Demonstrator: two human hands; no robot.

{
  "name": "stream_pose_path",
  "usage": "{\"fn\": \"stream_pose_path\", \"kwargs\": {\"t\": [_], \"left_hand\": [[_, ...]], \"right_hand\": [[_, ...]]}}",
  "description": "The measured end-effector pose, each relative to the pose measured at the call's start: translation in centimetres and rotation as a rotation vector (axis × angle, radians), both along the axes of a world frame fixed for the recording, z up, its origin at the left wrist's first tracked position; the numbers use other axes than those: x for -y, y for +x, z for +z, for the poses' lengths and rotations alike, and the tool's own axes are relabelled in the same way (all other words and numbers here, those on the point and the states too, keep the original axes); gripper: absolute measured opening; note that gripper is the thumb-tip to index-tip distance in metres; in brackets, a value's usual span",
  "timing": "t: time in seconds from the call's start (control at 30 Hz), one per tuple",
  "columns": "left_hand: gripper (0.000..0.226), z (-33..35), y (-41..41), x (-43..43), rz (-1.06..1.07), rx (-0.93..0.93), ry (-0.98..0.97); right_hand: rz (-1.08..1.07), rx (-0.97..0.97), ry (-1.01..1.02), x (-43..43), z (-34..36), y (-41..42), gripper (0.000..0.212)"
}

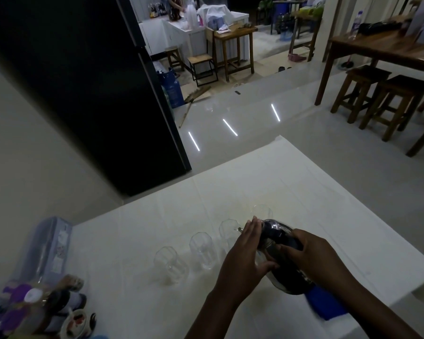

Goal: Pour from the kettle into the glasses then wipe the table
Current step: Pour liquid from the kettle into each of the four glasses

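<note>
A shiny dark kettle (pixel 277 234) is tilted forward over the white table (pixel 142 231), its spout at the rim of a clear glass (pixel 227 231). My right hand (pixel 304 250) grips the kettle's handle from the right. My left hand (pixel 245 255) lies flat against the kettle's left side. Several clear glasses stand in a diagonal row: one at the near left (pixel 169 264), another beside it (pixel 203 249), and the farthest one (pixel 262 211) behind the kettle. A blue cloth (pixel 326 305) lies on the table under my right forearm.
A clear plastic box (pixel 47 248) and several bottles and jars (pixel 47 307) crowd the table's near left corner. A black fridge (pixel 88 89) stands behind the table at the left. Wooden stools (pixel 387 104) and a wooden table (pixel 382 47) stand at the far right.
</note>
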State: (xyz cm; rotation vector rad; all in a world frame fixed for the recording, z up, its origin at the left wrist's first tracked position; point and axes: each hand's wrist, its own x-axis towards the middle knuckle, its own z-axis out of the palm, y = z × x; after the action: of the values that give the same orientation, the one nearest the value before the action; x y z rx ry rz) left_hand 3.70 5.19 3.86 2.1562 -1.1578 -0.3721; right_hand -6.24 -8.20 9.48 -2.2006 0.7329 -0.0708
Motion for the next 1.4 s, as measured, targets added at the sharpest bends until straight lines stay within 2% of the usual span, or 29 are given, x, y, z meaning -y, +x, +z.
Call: {"fn": "stream_pose_path", "kwargs": {"t": [0.2,0.37,0.6,0.8,0.97,1.07,1.2,1.4], "left_hand": [[0.092,0.0,0.0,0.1,-0.004,-0.009,0.001],[0.093,-0.2,0.0,0.1,0.005,-0.007,0.01],[0.093,-0.3,0.1,0.1,0.014,-0.028,0.0],[0.093,-0.2,0.1,0.1,0.018,-0.028,-0.007],[0.092,-0.1,0.1,0.1,0.019,-0.031,-0.015],[0.092,0.0,0.1,0.0,0.021,-0.034,-0.015],[0.092,0.1,0.0,0.0,0.018,-0.044,-0.024],[0.092,0.1,0.0,0.0,0.02,-0.043,-0.016]], "right_hand": [[-0.001,-0.007,-0.002,0.0,-0.1,0.0,0.012],[0.018,0.002,-0.009,-0.1,0.4,0.1,0.022],[0.025,-0.003,-0.033,-0.2,0.8,0.2,0.017],[0.028,-0.008,-0.067,-0.4,1.4,0.3,0.036],[0.026,-0.004,-0.073,-0.3,1.4,0.4,0.035],[0.034,-0.011,-0.064,-0.3,1.4,0.3,0.024],[0.04,0.006,-0.064,-0.4,1.6,0.3,0.033],[0.041,0.008,-0.061,-0.4,1.7,0.3,0.033]]}}
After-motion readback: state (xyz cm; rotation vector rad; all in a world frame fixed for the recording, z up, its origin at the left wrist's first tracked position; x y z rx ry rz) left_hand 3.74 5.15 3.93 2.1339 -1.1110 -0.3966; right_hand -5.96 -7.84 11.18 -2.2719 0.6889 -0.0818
